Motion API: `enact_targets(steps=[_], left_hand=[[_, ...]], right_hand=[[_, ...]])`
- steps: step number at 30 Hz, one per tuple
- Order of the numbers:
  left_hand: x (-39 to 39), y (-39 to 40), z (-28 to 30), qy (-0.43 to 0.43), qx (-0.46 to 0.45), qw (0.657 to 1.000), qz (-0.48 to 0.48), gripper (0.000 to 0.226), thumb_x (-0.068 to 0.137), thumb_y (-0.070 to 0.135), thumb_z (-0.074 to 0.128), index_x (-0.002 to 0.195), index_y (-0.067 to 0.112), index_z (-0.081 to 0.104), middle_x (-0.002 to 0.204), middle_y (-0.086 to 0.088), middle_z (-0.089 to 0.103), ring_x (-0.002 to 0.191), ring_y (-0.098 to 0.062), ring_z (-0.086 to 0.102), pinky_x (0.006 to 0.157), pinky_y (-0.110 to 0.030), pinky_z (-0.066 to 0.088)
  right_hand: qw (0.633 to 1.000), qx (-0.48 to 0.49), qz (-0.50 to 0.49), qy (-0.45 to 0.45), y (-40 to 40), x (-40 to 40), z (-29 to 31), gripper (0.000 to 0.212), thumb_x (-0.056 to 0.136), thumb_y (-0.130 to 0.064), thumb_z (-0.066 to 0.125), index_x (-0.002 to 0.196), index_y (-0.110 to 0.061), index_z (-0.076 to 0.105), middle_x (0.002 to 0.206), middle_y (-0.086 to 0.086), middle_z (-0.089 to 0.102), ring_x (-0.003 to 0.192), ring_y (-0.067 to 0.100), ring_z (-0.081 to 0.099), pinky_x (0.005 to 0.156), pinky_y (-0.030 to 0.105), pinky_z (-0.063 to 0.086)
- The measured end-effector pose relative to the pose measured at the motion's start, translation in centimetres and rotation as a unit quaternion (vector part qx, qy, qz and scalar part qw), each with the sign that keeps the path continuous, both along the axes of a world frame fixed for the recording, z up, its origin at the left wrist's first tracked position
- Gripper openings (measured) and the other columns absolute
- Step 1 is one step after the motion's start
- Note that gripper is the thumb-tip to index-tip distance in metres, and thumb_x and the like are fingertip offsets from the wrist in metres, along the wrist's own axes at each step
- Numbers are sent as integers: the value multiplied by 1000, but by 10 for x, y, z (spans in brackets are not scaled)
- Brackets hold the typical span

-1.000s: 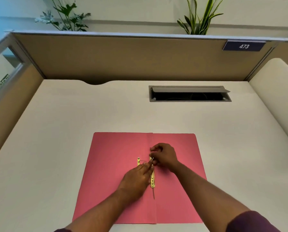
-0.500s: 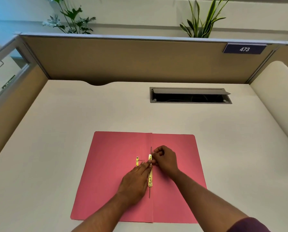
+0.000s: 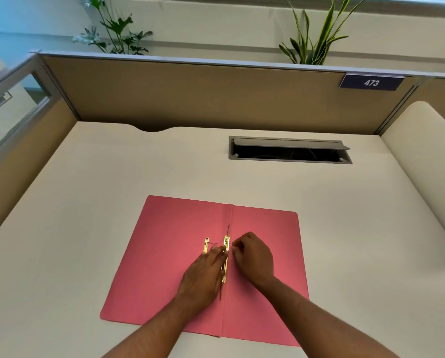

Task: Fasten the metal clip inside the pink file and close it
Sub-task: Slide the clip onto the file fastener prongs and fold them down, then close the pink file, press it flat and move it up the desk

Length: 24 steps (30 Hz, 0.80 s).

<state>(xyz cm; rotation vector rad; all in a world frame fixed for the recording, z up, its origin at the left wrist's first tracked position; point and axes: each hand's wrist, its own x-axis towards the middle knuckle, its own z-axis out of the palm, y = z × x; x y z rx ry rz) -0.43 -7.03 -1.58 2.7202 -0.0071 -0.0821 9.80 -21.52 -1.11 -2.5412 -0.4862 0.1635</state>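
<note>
Apparently, metal clip (image 3: 225, 257) between left hand (image 3: 203, 276) and right hand (image 3: 253, 257).

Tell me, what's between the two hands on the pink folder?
In the head view, the long gold metal clip runs along the pink file's crease between the left hand and right hand.

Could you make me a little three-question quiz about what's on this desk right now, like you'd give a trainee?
1. True or false: the pink file lies closed on the desk.
2. Which number is on the blue sign? A) 374 B) 473 C) 743
3. Fill in: the left hand and right hand sit on either side of the gold ____ along the file's fold.

Key: 1. False, it lies open. 2. B. 3. metal clip.
</note>
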Motion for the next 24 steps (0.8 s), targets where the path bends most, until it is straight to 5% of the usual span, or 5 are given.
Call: enact_targets(steps=[13, 24], left_hand=[[-18, 39, -1, 25, -39, 998, 46, 61, 102, 24, 38, 156, 20, 11, 165, 2, 10, 152, -15, 5, 121, -31, 8], [-73, 115, -1, 77, 67, 957, 270, 75, 95, 46, 47, 153, 8, 18, 162, -19, 14, 149, -40, 7, 121, -53, 13]], right_hand=[[990, -79, 107, -43, -10, -16, 5, 47, 85, -23, 63, 131, -17, 65, 135, 3, 62, 123, 24, 56, 105, 38, 47], [988, -116, -98, -11, -53, -68, 1, 52, 80, -42, 71, 128, -22, 64, 136, 4, 58, 128, 28, 52, 105, 45, 46]])
